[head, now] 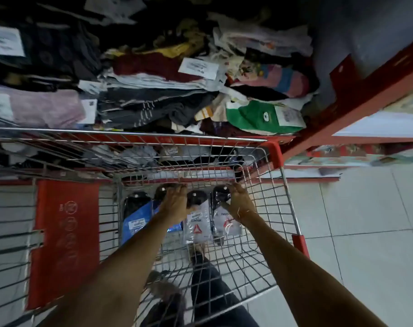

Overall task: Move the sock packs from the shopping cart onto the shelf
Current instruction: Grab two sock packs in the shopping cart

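Four sock packs are shown lying side by side on the wire floor at the far end of the shopping cart, hanger tabs pointing toward the shelf: a blue-labelled pack farthest left, a second blue-labelled pack largely hidden beneath the left hand, then a clear white-printed pack, and a second white-printed pack nearest the cart's right wall. The left hand is laid flat, fingers together, over the dark top of the second pack; whether it is gripped cannot be told. The right hand is curled over the black hanger tab of the rightmost pack, fingers apparently closing on it. The packs are judged light, soft and flexible, sheathed in glossy film that is likely to slip; the stiffer hanger tab at the top is the surest place to be taken hold of, or several packs may be pinched together across their width. The cart's far rim stands just before the shelf's red front edge and must be cleared on the lift. Above that rim the shelf is heaped with loose socks and paper tags, so little bare room is offered; the open tiled floor lies to the cart's right.
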Tool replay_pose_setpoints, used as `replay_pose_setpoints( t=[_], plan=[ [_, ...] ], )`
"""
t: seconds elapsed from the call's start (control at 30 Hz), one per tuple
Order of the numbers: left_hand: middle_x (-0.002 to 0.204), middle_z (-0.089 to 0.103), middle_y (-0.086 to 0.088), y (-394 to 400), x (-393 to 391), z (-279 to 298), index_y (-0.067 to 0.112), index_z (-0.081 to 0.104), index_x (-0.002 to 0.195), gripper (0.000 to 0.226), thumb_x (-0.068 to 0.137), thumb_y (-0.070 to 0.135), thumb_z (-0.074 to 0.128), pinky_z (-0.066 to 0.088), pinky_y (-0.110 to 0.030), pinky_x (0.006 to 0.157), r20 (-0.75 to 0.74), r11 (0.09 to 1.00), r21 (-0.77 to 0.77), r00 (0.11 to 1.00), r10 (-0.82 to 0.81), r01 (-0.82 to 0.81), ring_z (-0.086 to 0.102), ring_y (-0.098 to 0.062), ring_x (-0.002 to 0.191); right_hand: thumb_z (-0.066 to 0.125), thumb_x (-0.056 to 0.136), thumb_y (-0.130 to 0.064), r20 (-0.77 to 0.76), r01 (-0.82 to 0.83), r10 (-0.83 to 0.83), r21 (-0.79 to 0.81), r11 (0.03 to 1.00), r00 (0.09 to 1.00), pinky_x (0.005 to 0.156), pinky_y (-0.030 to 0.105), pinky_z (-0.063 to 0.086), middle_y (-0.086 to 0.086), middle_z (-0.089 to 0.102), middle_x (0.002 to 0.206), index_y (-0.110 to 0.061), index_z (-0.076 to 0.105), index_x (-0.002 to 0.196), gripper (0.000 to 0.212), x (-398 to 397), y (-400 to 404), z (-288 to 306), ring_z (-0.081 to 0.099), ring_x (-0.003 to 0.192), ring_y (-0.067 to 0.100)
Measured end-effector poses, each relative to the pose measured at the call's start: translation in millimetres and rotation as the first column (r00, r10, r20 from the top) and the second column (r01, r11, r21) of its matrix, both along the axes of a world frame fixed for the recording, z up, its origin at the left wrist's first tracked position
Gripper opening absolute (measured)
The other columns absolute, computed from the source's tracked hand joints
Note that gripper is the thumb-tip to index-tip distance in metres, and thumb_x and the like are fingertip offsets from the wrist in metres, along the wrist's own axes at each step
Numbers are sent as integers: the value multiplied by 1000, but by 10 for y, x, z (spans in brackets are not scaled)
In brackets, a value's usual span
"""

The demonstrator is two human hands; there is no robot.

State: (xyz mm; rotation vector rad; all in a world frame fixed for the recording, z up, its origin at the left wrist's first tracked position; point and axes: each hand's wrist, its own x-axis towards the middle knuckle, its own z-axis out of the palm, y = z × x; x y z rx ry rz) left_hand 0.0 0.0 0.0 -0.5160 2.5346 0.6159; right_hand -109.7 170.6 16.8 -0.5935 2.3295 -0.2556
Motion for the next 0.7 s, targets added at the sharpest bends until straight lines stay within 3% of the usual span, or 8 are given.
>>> replay_pose_setpoints(
  t=[0.13,0.2,0.3,0.37,0.53,0.7],
  plan=[
    [159,16,-18,-65,-218,-322,0,11,150,108,77,53,70,11,-43,122,102,997,63,993,-56,50,16,-30,146,65,83,-48,69,-154,145,157,975,987,123,44,13,15,6,160,-10,14,151,93,-279,-101,-344,3,148,33],
    [160,9,-18,-5,-240,-467,0,9,150,109,77,54,70,10,-43,122,125,995,96,992,23,-35,10,-31,147,64,80,-56,99,-21,5,169,985,995,120,49,20,19,5,160,-16,9,152,99,-246,-139,-445,6,146,40],
    [161,3,-18,216,-147,-578,2,14,150,98,82,52,65,14,-44,122,117,962,136,968,220,-235,3,-33,148,60,77,-65,76,241,-253,139,961,965,104,59,41,28,12,152,-35,6,150,96,-42,-146,-509,27,134,54],
    [161,0,-19,367,-79,-591,5,17,150,91,85,50,62,21,-44,119,65,939,145,950,306,-312,4,-35,148,56,78,-67,65,311,-321,136,941,945,93,57,50,30,23,145,-38,2,149,94,69,-155,-523,43,124,52],
    [159,-6,-22,567,-88,-516,11,21,149,94,80,60,62,36,-49,112,32,874,161,888,459,-458,7,-40,146,65,77,-59,77,297,-302,61,953,950,88,55,53,28,30,139,-39,-2,149,100,111,-121,-542,51,115,50],
    [156,12,-21,603,-147,-492,16,27,147,96,72,55,73,35,-46,111,72,816,181,835,545,-549,24,-39,141,77,67,-53,87,230,-237,91,969,968,87,54,55,22,28,141,-40,14,148,103,76,-78,-571,50,117,46]
  ],
)
